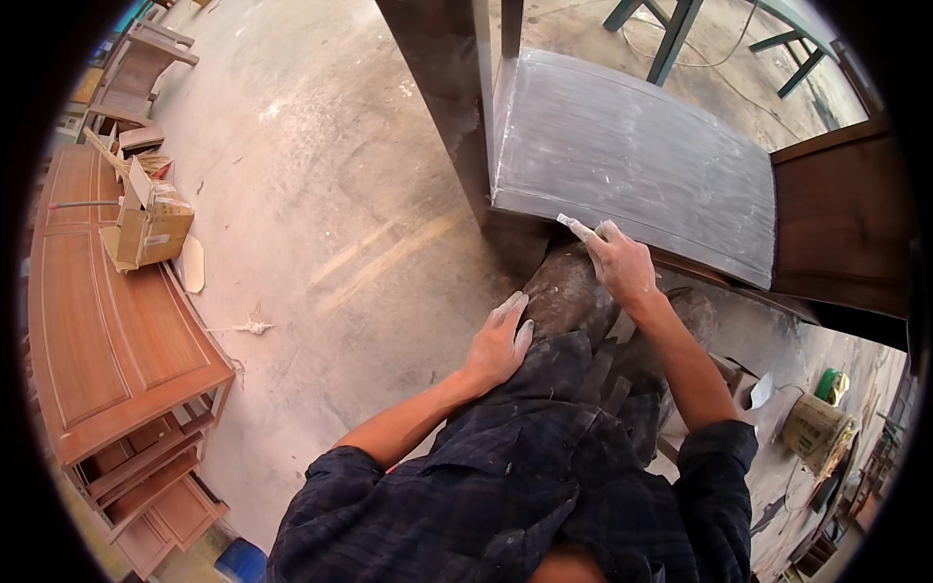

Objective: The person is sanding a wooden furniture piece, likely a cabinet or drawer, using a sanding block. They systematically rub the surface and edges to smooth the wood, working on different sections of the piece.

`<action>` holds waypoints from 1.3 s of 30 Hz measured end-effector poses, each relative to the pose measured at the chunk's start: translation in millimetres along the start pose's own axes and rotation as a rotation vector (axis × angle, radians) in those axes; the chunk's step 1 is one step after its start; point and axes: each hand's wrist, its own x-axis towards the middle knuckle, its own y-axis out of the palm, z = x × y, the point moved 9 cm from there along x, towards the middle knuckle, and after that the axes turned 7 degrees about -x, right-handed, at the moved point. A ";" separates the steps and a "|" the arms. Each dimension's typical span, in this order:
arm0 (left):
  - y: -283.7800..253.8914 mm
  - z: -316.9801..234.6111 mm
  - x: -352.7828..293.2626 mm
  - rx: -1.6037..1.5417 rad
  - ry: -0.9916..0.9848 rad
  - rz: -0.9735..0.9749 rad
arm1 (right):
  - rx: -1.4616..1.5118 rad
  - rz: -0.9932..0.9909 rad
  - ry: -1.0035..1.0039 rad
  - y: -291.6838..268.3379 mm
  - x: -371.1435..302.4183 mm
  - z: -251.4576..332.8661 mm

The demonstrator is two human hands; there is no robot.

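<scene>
My left hand (501,340) rests on my dusty trouser leg near the knee, its whitened fingers stretched out and holding nothing. Close to the front edge of a dark brown wooden furniture piece (844,219) is my right hand (622,262). Its index finger points forward while the other fingers curl in. A small pale piece shows at those powdery fingers, too little of it visible to name. Beyond this hand lies a flat panel (641,155) of the furniture, coated in whitish-grey dust with streaks. A dark upright post (442,87) rises at the panel's left.
On the left stands a reddish-brown wooden cabinet (126,330), with an open cardboard box (155,223) on it. Green trestle legs (675,39) are behind the panel. A dirty bucket (816,428) sits at the right. Pale dust covers the concrete floor (340,194).
</scene>
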 end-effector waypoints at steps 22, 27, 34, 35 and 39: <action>0.7 2.3 1.2 -0.017 0.010 -0.016 | -0.011 -0.020 -0.020 0.8 2.4 4.9; 2.0 2.5 1.8 -0.006 -0.001 0.001 | -0.011 -0.001 -0.015 0.5 0.8 4.9; 2.8 3.9 2.2 -0.005 0.004 -0.002 | -0.020 -0.002 -0.003 4.3 -1.5 0.5; 2.8 4.2 2.4 -0.005 0.003 -0.004 | -0.020 0.014 0.002 3.9 0.1 2.8; 2.5 2.3 2.5 -0.019 0.000 -0.006 | 0.003 -0.054 -0.017 2.7 2.9 2.4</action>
